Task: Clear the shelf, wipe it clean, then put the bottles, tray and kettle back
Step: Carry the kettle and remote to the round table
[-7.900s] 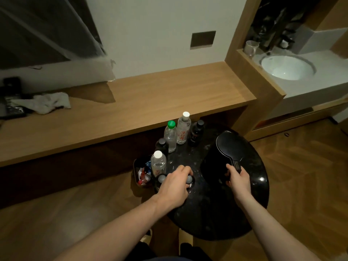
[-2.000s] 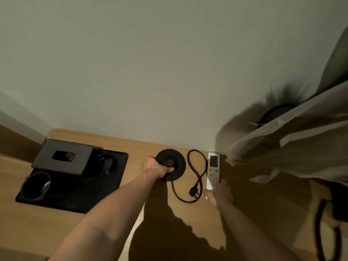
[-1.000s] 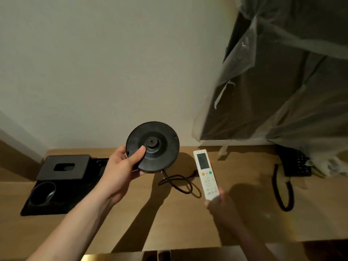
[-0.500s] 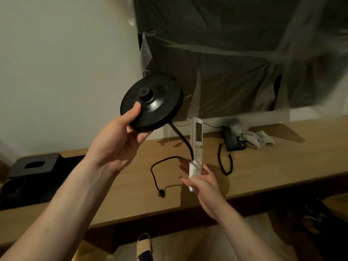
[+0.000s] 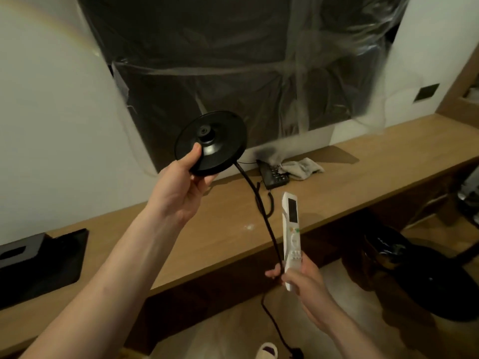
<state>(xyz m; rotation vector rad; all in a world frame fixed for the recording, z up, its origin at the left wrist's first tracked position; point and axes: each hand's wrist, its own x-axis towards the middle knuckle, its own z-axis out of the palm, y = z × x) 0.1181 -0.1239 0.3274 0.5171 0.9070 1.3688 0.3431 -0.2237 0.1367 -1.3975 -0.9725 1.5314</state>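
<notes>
Nearest the camera, the right hand (image 5: pixel 304 282) gripped the lower end of a slim white remote control with a small screen (image 5: pixel 292 235), its long axis pointing up and away from the body. The thin black power cord (image 5: pixel 261 213) ran past the fingers of that same hand; whether they pinched it or it merely lay against them could not be told. Below, the cord trailed down to a black plug (image 5: pixel 295 353) near the floor.

Further out and higher, the left hand (image 5: pixel 181 190) held the round black plastic kettle base (image 5: pixel 211 142) by its rim, thumb on top and fingers beneath, the disc tilted toward the camera and lifted clear of the long light wooden shelf (image 5: pixel 215 229). The cord left the base's lower right edge and sloped down to the right hand, so the slack hung on that side.

On the shelf behind lay a black desk telephone (image 5: pixel 272 173) beside a crumpled grey cloth (image 5: pixel 302 168), and a flat black tray (image 5: pixel 49 263) sat at far left. Carrying both off the shelf seemed next, minding the dangling plug.
</notes>
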